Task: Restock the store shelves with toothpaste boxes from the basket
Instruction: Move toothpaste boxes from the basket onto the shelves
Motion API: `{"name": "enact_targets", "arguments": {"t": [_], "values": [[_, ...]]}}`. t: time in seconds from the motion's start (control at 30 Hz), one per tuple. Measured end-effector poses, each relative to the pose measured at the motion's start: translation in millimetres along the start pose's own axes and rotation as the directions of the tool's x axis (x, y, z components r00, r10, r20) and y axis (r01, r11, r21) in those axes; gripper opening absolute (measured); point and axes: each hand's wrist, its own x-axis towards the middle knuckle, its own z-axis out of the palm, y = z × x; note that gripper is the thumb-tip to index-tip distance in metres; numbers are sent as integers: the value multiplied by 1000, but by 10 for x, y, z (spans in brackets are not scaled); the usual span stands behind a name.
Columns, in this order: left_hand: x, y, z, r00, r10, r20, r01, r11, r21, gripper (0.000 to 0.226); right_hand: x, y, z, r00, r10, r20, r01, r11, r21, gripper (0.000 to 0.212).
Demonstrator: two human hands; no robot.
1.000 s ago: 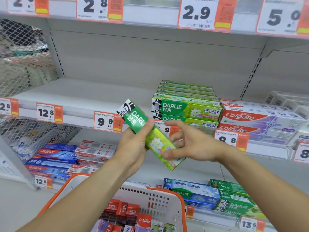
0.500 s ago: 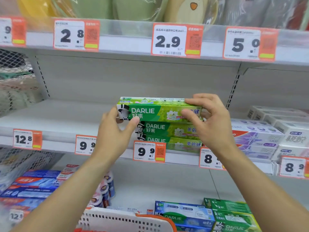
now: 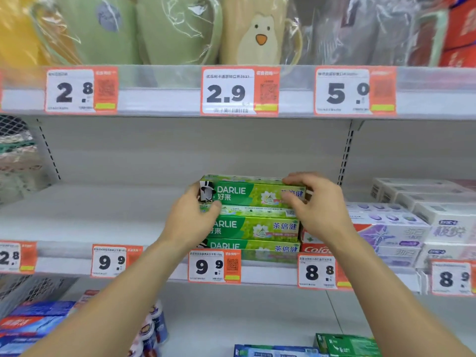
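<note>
The green Darlie toothpaste box (image 3: 253,193), which a second ago was tilted in mid-air in front of the shelf and half a second ago was being lined up over the pile, now lies level on top of the stack of Darlie boxes (image 3: 255,233) at the centre of the frame, so this box looks placed or very nearly so. The left hand (image 3: 192,222) holds its left end, thumb against the front face and the other fingers hidden behind the box; the right hand (image 3: 315,210) holds the right end, with curled fingers (image 3: 293,180) over the top edge and thumb on the front. Neither hand has let go yet. The middle shelf (image 3: 103,212) carries this three-high green stack above a 9.9 price tag (image 3: 215,266), with bare shelf to its left and Colgate boxes (image 3: 386,235) and white boxes just beside it on the right. The basket has dropped out of view as the head rose, so what remains in it cannot be told. The upper shelf holds wrapped cups (image 3: 260,32); the lower shelf shows more toothpaste at the bottom edges.
</note>
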Motion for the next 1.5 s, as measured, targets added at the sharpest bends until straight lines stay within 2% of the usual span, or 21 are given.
{"name": "enact_targets", "arguments": {"t": [0.07,0.13,0.2,0.27,0.33,0.4,0.47,0.53,0.57,0.63,0.73,0.8,0.93,1.03,1.1,1.2,1.23,1.3,1.37,1.43,1.5], "values": [[-72,-20,-54,1000,11,-12,-11,999,48,54,-19,3,-33,1000,-29,7,29,998,-52,22],[-171,-63,-137,991,48,-129,-36,995,93,63,-72,-40,-46,992,-87,-97,76,992,-105,20],[-338,-86,-274,949,145,-280,-125,988,89,46,-153,-201,-33,933,-232,-274,224,973,-59,13],[-585,-127,-414,904,241,-353,-224,971,89,20,-329,-483,39,890,-351,-292,379,924,43,13],[-868,-225,-511,923,276,-267,-255,960,111,3,-601,-735,233,897,-432,-94,442,879,181,12],[-1142,-461,-579,984,174,-21,-169,974,149,13,-976,-844,534,852,-456,257,399,883,245,11],[-1333,-756,-553,975,21,220,-65,979,194,20,-1278,-711,771,704,-350,618,320,933,165,10],[-1662,-1154,-563,919,-170,356,84,966,245,20,-1597,-524,1025,501,-187,845,245,967,68,12],[-1852,-1368,-563,893,-240,380,139,952,274,21,-1726,-442,1127,408,-114,906,216,976,26,13],[-2280,-1780,-571,851,-344,397,230,924,307,20,-1923,-306,1325,277,19,961,162,985,-66,12],[-2919,-2356,-547,734,-515,443,367,849,380,12,-2178,-224,1621,171,191,967,125,969,-214,14],[-3274,-2665,-504,673,-612,416,432,781,451,27,-2379,-220,1808,148,222,964,144,959,-243,20],[-3691,-2954,-385,660,-674,332,501,724,473,54,-2929,-251,2189,124,238,963,49,968,-245,31],[-3836,-3043,-246,630,-714,305,441,652,616,67,-3425,-243,2428,126,135,983,180,971,-156,37],[-3839,-3078,-175,622,-723,300,418,631,654,72,-3675,-235,2546,118,89,989,220,969,-113,46],[-3809,-3145,-135,588,-759,280,471,602,645,64,-3830,-226,2696,178,64,982,198,975,-100,56],[-3796,-3147,-152,560,-778,286,497,591,635,58,-3833,-237,2734,198,66,978,163,982,-99,56],[-3756,-3142,-203,544,-795,269,547,579,605,47,-3787,-254,2807,188,91,978,53,993,-103,56],[-3693,-3148,-271,557,-787,266,583,599,549,53,-3712,-239,2894,161,118,980,-2,993,-119,53],[-3640,-3179,-337,541,-787,297,664,616,423,60,-3618,-204,2947,169,127,977,64,988,-140,44],[-3626,-3190,-361,458,-820,342,822,538,189,53,-3553,-151,2942,198,150,969,197,962,-189,45]]}}
